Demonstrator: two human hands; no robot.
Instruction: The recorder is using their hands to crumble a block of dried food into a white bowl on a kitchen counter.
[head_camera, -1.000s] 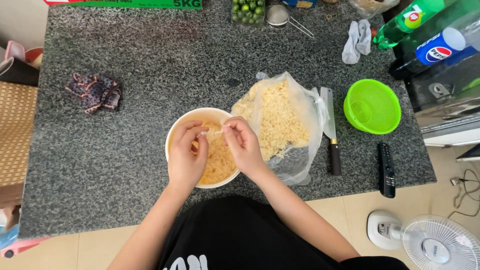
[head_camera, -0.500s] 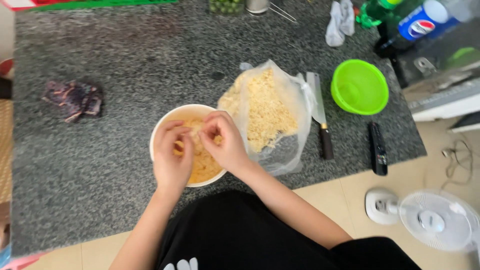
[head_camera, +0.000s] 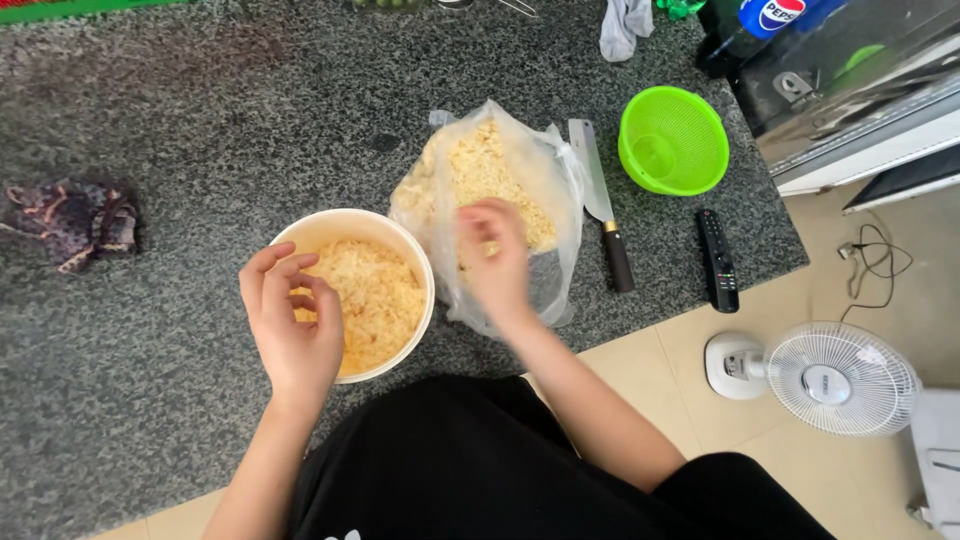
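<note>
the left hand (head_camera: 292, 335) is held over the near rim of a cream round bowl (head_camera: 300, 232), fingers loosely curled and half open, nothing clearly pinched between them; it is kept above the bowl, seemingly so that crumbs fall inside. the bowl is filled to about half with pale yellow crumbled noodle bits (head_camera: 375, 300). just beside it, to the right, a clear plastic bag (head_camera: 560, 190) is laid open on the speckled granite counter (head_camera: 200, 110), its mouth turned toward the body so it can be reached into. the right hand (head_camera: 495, 255) is set over the bag's near part, fingers bent around a small yellowish piece, though the grasp is blurred and cannot be told for sure. more of the same yellow crumbs are heaped in the bag. past the bag, a knife (head_camera: 603, 215) with a dark handle, a black remote control (head_camera: 718, 260) and an empty green plastic colander (head_camera: 672, 140) are placed apart to the right. a dark crumpled cloth (head_camera: 70, 220) is left far to the left
</note>
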